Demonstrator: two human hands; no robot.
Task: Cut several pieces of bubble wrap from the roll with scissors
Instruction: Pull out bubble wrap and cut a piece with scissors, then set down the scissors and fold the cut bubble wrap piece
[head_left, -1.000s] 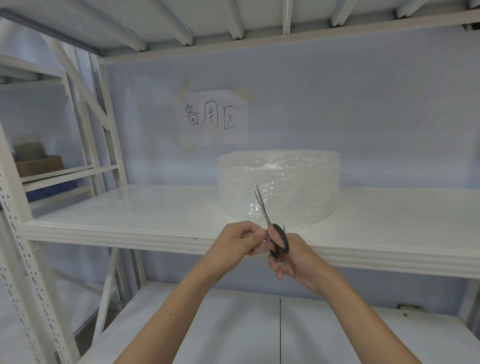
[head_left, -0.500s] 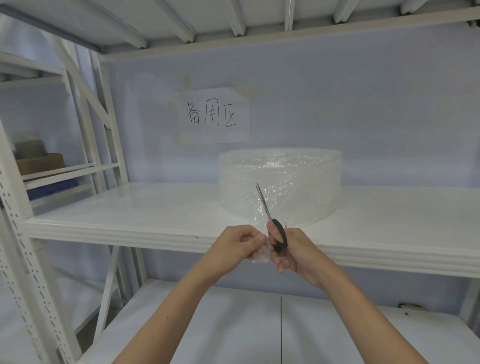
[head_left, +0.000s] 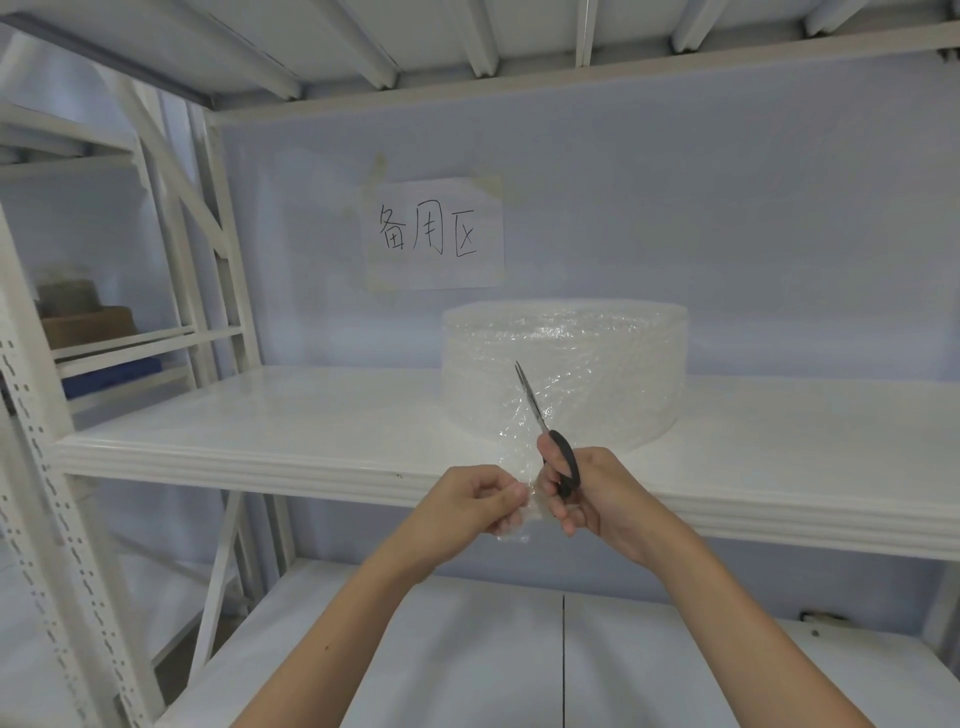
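I judge I am mid-cut: a flap of bubble wrap (head_left: 514, 467) is pulled toward me off the roll, and the blades are closed along it, so the next move calls for opening them and sliding further up the sheet while I keep it taut.

On the left, my left hand (head_left: 467, 501) pinches the near end of the flap between thumb and curled fingers, just below the shelf edge. Right beside it, my right hand (head_left: 597, 493) is closed around the black handles of the scissors (head_left: 535, 410), whose blades point up and away, pressed together. Whether any piece is already fully free, I cannot tell.

The roll (head_left: 566, 364) lies flat on its end on the white shelf (head_left: 260, 431), near the far wall and right of centre. The shelf is part of a white metal rack; another white board sits below my arms. A handwritten paper sign (head_left: 434, 234) is taped to the pale blue wall above the roll. Far left, a neighbouring rack holds cardboard boxes (head_left: 88, 322).
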